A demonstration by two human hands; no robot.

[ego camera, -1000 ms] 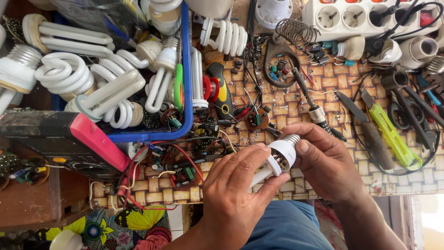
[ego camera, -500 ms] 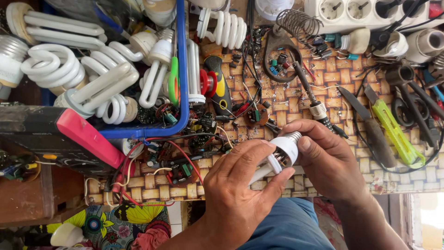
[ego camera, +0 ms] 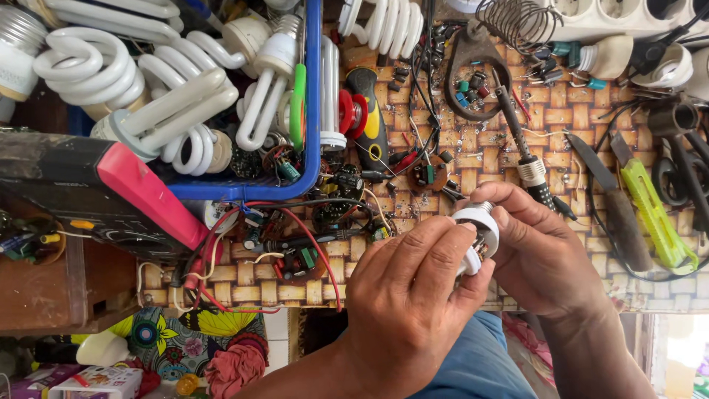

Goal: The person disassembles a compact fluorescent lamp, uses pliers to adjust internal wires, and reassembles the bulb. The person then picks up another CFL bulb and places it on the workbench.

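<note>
The white lamp base (ego camera: pixel 476 235) sits between your two hands, just above the near edge of the woven counter (ego camera: pixel 473 159). Your left hand (ego camera: pixel 413 295) is wrapped around its body while your right hand (ego camera: pixel 543 255) pinches its rim (fingertips closed on it). Behind lie a soldering iron (ego camera: pixel 521 151), a yellow-green cutter (ego camera: pixel 653 210) and a blue tray (ego camera: pixel 312 111) of spiral lamps (ego camera: pixel 111 81).

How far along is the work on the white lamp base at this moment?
Done: the white lamp base has no tubes fitted. In hand: the left hand grips it while the right hand works at its metal end. Left: loose circuit parts lie on the woven mat; nothing looks reassembled.
</note>
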